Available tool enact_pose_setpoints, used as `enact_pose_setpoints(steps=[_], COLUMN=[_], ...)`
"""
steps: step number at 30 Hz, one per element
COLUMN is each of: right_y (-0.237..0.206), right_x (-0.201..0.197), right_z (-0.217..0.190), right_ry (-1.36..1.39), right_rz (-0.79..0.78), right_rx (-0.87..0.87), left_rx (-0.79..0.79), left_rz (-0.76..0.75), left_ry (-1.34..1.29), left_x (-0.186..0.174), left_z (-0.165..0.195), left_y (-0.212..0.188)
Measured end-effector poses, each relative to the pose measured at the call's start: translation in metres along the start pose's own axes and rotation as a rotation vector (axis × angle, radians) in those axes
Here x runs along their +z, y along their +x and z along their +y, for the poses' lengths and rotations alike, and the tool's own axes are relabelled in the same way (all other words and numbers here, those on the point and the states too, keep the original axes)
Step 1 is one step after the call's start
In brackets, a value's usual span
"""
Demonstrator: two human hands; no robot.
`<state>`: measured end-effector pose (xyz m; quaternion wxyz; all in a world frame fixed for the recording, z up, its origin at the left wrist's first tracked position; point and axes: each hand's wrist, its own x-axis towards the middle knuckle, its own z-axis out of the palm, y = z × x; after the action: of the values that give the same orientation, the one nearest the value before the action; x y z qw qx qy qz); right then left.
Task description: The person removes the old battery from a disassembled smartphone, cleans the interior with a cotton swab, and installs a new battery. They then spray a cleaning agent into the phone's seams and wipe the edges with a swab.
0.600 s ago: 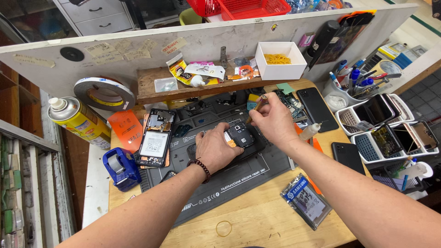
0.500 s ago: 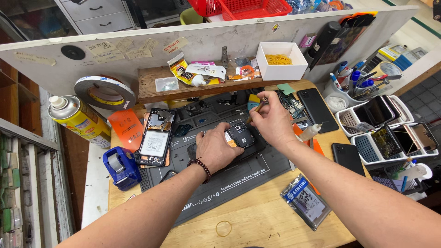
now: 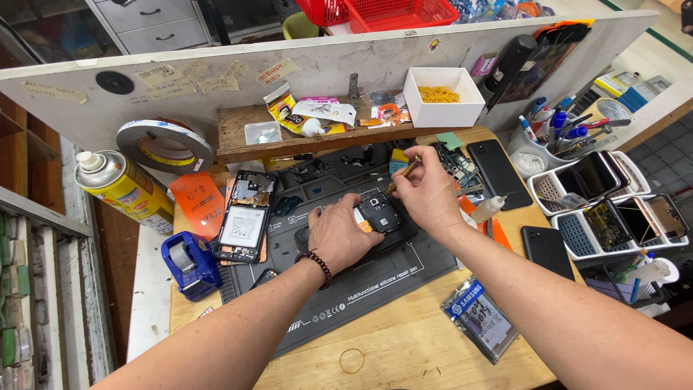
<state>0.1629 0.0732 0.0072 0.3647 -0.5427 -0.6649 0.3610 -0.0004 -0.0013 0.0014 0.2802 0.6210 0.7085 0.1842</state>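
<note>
Phone [image 3: 377,214], opened at frame centre, is staying pinned under my left hand [image 3: 339,235] while my right hand [image 3: 427,191] is keeping its pinched tool [image 3: 401,175] hovering unchanged above it.

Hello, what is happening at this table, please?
A person works on an opened phone lying on a dark mat. The left hand steadies the phone, and the right hand holds a thin tool over its upper part. Another opened phone lies to the left, beside a blue tape dispenser.
</note>
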Motion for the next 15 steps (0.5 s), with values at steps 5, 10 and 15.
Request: enact_pose_setpoints(steps=[5,10,15], right_y=[0.0003,-0.0003,-0.0026], right_x=[0.0018,-0.0006,-0.0005], right_z=[0.0016,0.0028,0.0004], right_ry=[-0.013,-0.013,-0.034], right_rz=[-0.002,-0.001,-0.007], right_rx=[0.009,0.019,0.023], left_rx=[-0.009,-0.019,-0.018], left_rz=[0.0,-0.011,-0.017], left_ry=[0.002,-0.004,-0.004], left_x=[-0.0005,0.0007,-0.0004], left_z=[0.001,0.0016,0.0012], left_y=[0.0002,0.001,0.0006])
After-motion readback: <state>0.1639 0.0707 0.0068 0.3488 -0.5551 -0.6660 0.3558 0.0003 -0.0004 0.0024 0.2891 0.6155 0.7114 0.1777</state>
